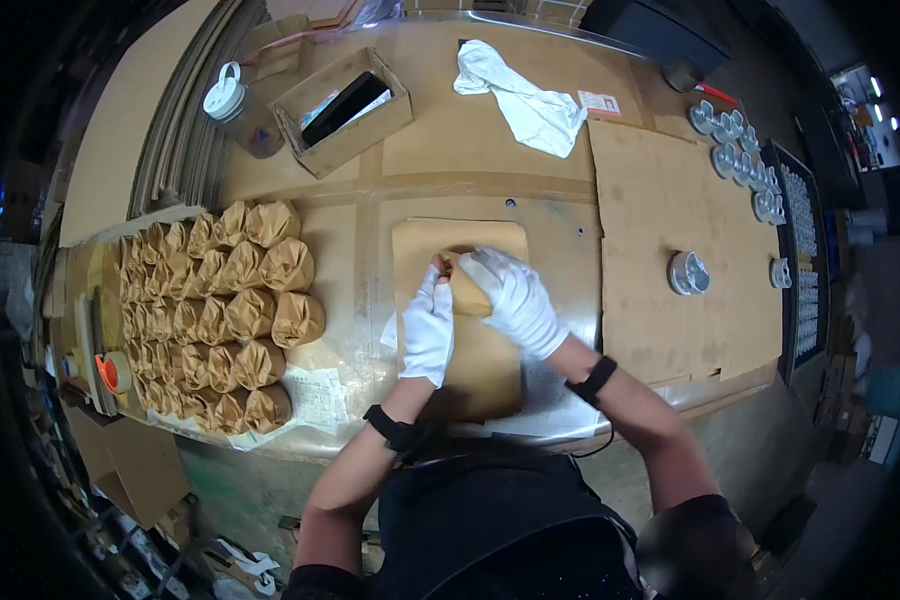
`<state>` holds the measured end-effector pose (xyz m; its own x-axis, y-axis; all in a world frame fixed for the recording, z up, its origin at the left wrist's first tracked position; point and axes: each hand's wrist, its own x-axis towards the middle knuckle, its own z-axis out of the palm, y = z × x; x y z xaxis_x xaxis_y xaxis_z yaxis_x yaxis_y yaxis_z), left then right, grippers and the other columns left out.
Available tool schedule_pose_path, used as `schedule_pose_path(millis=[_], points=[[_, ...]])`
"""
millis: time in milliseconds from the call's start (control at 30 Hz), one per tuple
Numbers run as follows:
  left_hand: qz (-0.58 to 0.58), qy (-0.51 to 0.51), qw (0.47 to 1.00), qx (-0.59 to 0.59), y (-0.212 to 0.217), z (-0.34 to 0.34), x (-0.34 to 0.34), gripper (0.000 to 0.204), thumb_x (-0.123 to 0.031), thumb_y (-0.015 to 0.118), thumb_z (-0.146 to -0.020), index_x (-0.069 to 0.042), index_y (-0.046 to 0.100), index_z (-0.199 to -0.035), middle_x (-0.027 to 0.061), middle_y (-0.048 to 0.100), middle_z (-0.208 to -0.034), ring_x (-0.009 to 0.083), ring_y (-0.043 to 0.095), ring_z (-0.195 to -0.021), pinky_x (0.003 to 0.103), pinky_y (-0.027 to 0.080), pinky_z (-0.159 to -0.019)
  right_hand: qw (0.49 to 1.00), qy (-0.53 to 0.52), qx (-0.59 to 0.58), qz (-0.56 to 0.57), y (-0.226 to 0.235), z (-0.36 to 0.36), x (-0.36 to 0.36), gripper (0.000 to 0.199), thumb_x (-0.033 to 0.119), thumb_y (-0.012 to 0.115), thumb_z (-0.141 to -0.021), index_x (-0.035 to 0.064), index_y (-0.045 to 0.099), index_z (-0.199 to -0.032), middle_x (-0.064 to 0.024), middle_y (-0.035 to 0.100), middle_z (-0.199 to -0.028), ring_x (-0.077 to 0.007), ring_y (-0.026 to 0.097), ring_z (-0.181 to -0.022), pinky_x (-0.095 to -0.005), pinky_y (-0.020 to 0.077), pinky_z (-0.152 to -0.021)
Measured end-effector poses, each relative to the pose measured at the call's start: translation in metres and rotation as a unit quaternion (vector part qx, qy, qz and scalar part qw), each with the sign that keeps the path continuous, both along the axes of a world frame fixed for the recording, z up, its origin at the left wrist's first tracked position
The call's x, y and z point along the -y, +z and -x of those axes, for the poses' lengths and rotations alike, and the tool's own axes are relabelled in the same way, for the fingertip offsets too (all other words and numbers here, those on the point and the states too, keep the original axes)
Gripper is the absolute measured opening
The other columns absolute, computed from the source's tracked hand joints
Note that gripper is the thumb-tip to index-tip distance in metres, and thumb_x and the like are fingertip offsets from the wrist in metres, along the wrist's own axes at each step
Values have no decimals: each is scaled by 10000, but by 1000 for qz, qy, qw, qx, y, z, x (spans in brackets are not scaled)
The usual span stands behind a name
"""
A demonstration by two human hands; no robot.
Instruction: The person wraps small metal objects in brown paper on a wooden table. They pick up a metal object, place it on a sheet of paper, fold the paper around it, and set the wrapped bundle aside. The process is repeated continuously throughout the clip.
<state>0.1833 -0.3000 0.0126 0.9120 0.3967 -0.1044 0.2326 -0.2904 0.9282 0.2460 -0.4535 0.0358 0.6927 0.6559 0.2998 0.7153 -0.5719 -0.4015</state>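
A brown paper bundle (469,294) is held between my two white-gloved hands, above a stack of brown paper sheets (460,375). What the paper wraps is hidden. My left hand (430,325) pinches the bundle's left upper edge, its bare fingertips showing past the glove. Over the bundle's right side curve the fingers of my right hand (513,295). Rows of similar paper-wrapped bundles (253,313) stand to the left. On the cardboard to the right sits a silvery metal ring-shaped part (688,273).
More metal parts (745,165) line the cardboard sheet's (660,330) far right edge, beside a dark tray (802,260) of parts. At the back are a white cloth (525,100), an open cardboard box (345,145) holding a black object, and a clear bottle (245,120). Orange-handled tape (112,372) lies far left.
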Motion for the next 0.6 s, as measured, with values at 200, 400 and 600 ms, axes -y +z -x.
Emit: schedule_pose_path(millis=[200, 400, 600], points=[[67, -37, 990, -118, 43, -12, 9, 575, -301, 675, -944, -32, 514, -1427, 130, 671, -1219, 120, 616, -987, 241, 497, -837, 997, -5, -44, 55, 16, -17, 2, 688, 146, 789, -675, 124, 552, -1321, -147, 653, -1134, -321, 633, -1065, -408, 531, -896], [127, -26, 990, 53, -6, 23, 12, 661, -240, 632, -969, -77, 337, -1537, 146, 505, -1467, 183, 507, -1285, 310, 400, -1064, 960, -215, -175, 32, -1, 2, -9, 299, 110, 702, -743, 73, 703, -1040, -182, 696, -897, -369, 675, -870, -432, 555, -759], [276, 53, 960, -1, 29, 55, -26, 451, -92, 504, -1002, -45, 442, -1445, 121, 574, -1332, 201, 546, -1215, 306, 427, -1048, 995, -84, -20, 55, 41, 75, -76, 271, 92, 627, -770, 43, 703, -1026, -114, 699, -1010, -315, 638, -922, -434, 519, -815]])
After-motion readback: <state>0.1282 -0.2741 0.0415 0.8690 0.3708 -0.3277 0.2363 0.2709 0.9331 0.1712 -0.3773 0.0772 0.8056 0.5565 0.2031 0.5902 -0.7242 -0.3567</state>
